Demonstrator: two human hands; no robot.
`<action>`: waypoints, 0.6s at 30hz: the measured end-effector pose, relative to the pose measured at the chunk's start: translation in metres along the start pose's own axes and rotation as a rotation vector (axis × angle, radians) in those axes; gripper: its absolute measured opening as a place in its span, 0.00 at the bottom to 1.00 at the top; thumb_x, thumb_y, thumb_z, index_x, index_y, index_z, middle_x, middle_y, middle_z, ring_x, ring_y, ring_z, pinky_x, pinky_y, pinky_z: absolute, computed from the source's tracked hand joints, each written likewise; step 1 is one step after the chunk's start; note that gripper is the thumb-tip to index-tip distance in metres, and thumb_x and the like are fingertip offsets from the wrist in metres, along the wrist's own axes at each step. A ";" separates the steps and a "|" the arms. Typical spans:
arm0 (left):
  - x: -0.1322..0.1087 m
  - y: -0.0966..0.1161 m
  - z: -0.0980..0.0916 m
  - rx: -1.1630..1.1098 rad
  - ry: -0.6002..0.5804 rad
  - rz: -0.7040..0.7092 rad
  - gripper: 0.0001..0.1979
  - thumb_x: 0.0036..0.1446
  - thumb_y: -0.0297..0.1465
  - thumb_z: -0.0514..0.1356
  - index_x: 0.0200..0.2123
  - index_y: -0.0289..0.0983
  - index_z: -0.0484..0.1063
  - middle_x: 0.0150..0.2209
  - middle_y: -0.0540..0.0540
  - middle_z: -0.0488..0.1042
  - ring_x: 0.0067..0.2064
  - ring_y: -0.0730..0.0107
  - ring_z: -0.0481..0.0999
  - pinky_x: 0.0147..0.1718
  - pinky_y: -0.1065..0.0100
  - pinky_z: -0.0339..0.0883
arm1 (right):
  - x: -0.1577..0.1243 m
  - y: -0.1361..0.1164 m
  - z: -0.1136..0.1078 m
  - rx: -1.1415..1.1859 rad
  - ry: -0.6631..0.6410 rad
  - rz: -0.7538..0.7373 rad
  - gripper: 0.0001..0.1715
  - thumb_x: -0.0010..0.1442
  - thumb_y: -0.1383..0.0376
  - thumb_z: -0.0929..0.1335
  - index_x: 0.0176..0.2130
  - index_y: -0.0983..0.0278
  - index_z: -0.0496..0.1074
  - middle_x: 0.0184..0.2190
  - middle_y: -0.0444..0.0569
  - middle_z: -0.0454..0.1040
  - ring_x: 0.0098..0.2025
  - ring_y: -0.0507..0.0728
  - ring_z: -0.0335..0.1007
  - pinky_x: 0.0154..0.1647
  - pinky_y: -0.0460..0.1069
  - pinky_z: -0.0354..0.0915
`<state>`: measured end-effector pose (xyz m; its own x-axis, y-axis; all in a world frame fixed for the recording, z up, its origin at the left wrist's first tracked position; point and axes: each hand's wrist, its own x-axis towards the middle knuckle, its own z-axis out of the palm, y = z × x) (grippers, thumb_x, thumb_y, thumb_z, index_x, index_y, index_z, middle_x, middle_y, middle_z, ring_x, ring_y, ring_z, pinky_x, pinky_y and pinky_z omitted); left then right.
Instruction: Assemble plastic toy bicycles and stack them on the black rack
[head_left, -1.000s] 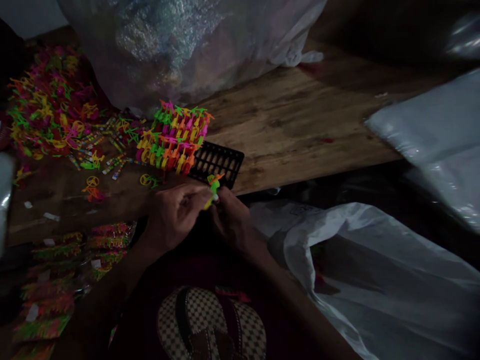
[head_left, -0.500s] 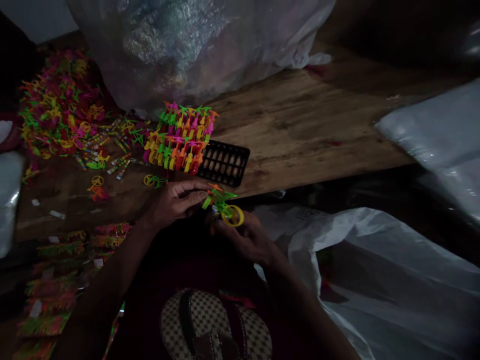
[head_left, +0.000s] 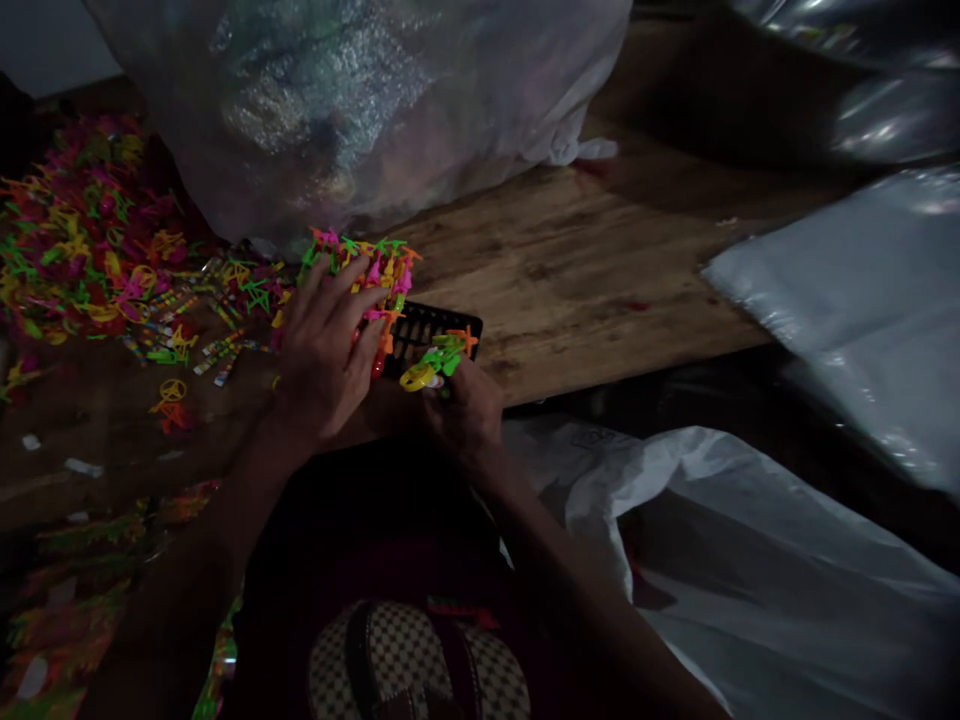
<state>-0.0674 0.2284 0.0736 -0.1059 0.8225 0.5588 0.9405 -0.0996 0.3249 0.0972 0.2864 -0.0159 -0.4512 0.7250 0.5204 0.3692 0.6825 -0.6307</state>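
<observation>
My left hand lies with fingers spread over the rows of bright plastic toys standing in a black slotted rack. Its fingers cover much of the front row. Close by on the right, my right hand is closed around a small plastic toy with green, yellow and orange parts. That toy is over the near part of the rack, beside the slots. How far it sits above them, or whether it touches, I cannot tell.
A heap of loose coloured plastic parts covers the table's left, with printed tubes beside it. A large clear plastic bag stands behind the rack. White plastic sheets lie at the right, and an open white sack hangs below the table edge.
My left hand has let go of the toy and moved up and forward onto the rows in the rack. My right hand has carried the toy forward to the rack, turning it.
</observation>
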 end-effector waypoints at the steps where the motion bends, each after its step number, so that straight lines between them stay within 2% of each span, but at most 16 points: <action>1: 0.002 -0.005 0.007 0.059 -0.048 0.003 0.16 0.67 0.32 0.52 0.53 0.37 0.74 0.61 0.42 0.70 0.67 0.54 0.63 0.67 0.48 0.54 | 0.005 0.002 0.006 -0.005 0.013 -0.030 0.14 0.64 0.63 0.60 0.42 0.63 0.71 0.35 0.55 0.76 0.39 0.60 0.73 0.40 0.52 0.69; 3: 0.002 -0.012 0.019 0.126 -0.117 -0.023 0.20 0.68 0.32 0.50 0.58 0.38 0.70 0.64 0.42 0.66 0.70 0.52 0.57 0.69 0.44 0.45 | 0.013 0.004 0.015 -0.028 0.002 -0.086 0.15 0.65 0.63 0.58 0.41 0.64 0.71 0.34 0.55 0.76 0.38 0.60 0.72 0.39 0.53 0.68; 5: -0.002 -0.014 0.026 0.137 -0.134 -0.021 0.22 0.68 0.31 0.48 0.62 0.37 0.67 0.65 0.42 0.66 0.70 0.54 0.57 0.69 0.44 0.42 | 0.017 0.005 0.018 -0.067 -0.035 -0.120 0.15 0.65 0.63 0.58 0.39 0.64 0.71 0.33 0.55 0.75 0.36 0.61 0.69 0.38 0.54 0.66; 8: -0.007 -0.013 0.027 0.117 -0.125 -0.011 0.23 0.68 0.31 0.47 0.63 0.37 0.66 0.64 0.42 0.66 0.69 0.56 0.58 0.70 0.46 0.43 | 0.021 0.007 0.018 -0.098 -0.113 -0.103 0.14 0.65 0.63 0.59 0.35 0.63 0.71 0.31 0.53 0.73 0.35 0.61 0.67 0.40 0.56 0.64; 12: -0.007 -0.012 0.024 0.103 -0.128 -0.005 0.23 0.69 0.32 0.47 0.62 0.36 0.67 0.64 0.42 0.66 0.69 0.56 0.59 0.70 0.47 0.43 | 0.026 0.006 0.014 0.021 -0.230 -0.023 0.15 0.66 0.62 0.59 0.32 0.62 0.70 0.30 0.51 0.70 0.35 0.59 0.66 0.38 0.53 0.65; 18: -0.005 -0.015 0.025 0.095 -0.168 -0.033 0.23 0.69 0.32 0.46 0.63 0.38 0.67 0.65 0.44 0.66 0.69 0.57 0.59 0.70 0.49 0.42 | 0.027 0.012 0.012 0.119 -0.260 -0.046 0.12 0.65 0.63 0.61 0.33 0.62 0.70 0.31 0.51 0.69 0.37 0.59 0.67 0.40 0.52 0.67</action>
<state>-0.0726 0.2401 0.0471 -0.0890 0.9072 0.4112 0.9646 -0.0244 0.2627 0.0795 0.3131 -0.0167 -0.6644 0.6346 0.3947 0.2526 0.6877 -0.6806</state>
